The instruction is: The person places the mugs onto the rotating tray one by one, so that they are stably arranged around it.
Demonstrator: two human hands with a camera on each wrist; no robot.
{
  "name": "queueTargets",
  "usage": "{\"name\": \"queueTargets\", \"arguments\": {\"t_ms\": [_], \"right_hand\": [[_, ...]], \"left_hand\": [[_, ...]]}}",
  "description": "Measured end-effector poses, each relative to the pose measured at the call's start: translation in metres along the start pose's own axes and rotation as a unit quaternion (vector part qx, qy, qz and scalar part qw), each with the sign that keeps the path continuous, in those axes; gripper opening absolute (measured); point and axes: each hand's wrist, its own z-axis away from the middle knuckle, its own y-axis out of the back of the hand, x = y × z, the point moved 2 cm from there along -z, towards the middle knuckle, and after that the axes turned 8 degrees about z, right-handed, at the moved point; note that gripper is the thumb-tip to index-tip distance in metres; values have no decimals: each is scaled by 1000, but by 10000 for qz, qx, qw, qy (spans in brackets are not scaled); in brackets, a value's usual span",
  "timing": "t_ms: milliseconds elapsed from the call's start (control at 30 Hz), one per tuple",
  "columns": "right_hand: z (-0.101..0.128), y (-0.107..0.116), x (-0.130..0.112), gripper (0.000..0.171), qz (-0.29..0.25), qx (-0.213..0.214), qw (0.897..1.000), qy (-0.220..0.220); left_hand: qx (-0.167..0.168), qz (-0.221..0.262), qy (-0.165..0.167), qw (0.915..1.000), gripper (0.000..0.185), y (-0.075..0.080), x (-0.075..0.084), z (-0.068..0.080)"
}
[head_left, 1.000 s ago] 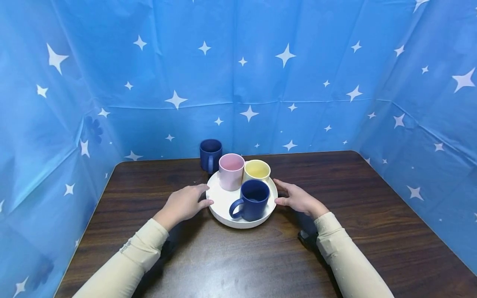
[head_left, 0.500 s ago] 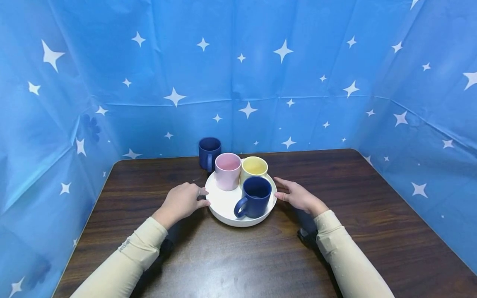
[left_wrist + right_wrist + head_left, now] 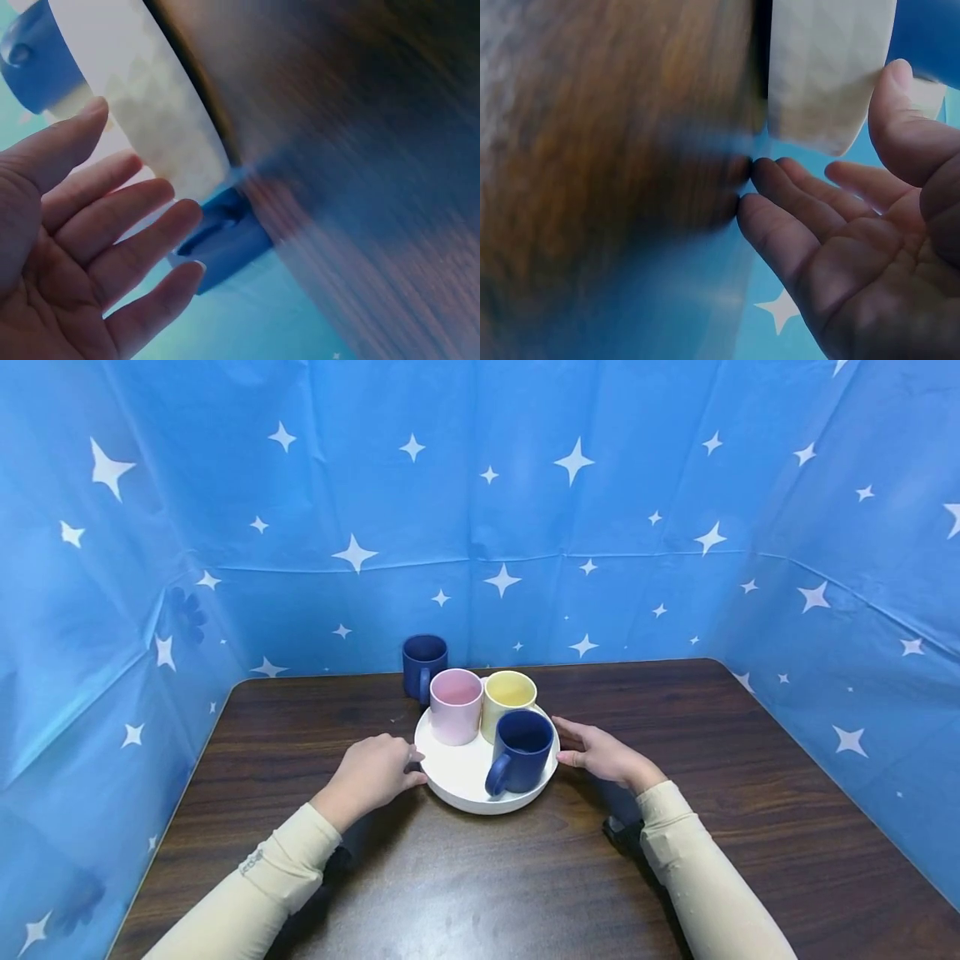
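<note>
A round white tray (image 3: 454,770) sits mid-table in the head view, bearing a pink mug (image 3: 454,720), a yellow mug (image 3: 490,720) and a dark blue mug (image 3: 531,764) at its front right. My left hand (image 3: 378,777) is at the tray's left edge, thumb and fingers spread apart at the rim. On the opposite side, my right hand (image 3: 606,756) has its fingers extended along the right edge. Both wrist views show the tray's faceted outer wall (image 3: 161,97) beside relaxed, uncurled fingers. Neither hand wraps round anything.
Another dark blue mug (image 3: 417,678) stands on the table behind the tray, near the back edge. The dark wood table (image 3: 480,885) is enclosed by a blue curtain (image 3: 480,510) with white stars at the back and sides.
The tray has turned counterclockwise as seen from above: its blue mug has shifted right, while the pink and yellow mugs have shifted left. Both hands have stayed at the rim.
</note>
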Motion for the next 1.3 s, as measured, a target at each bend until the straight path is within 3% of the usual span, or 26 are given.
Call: {"name": "queueTargets", "arguments": {"t_ms": [167, 333, 533, 1067, 1300], "right_hand": [[1, 0, 0, 68, 11, -50, 10000, 30], [1, 0, -4, 69, 72, -53, 10000, -11], [2, 1, -5, 75, 170, -28, 9998, -52], [3, 0, -4, 87, 224, -159, 9996, -86], [4, -1, -5, 86, 317, -103, 9992, -221]], "left_hand": [[75, -268, -71, 9996, 33, 0, 9, 5], [370, -608, -247, 9972, 21, -1, 20, 12], [444, -839, -472, 9944, 23, -1, 31, 19], [92, -631, -610, 9961, 29, 2, 43, 28], [-369, -226, -610, 9972, 23, 10, 41, 30]]}}
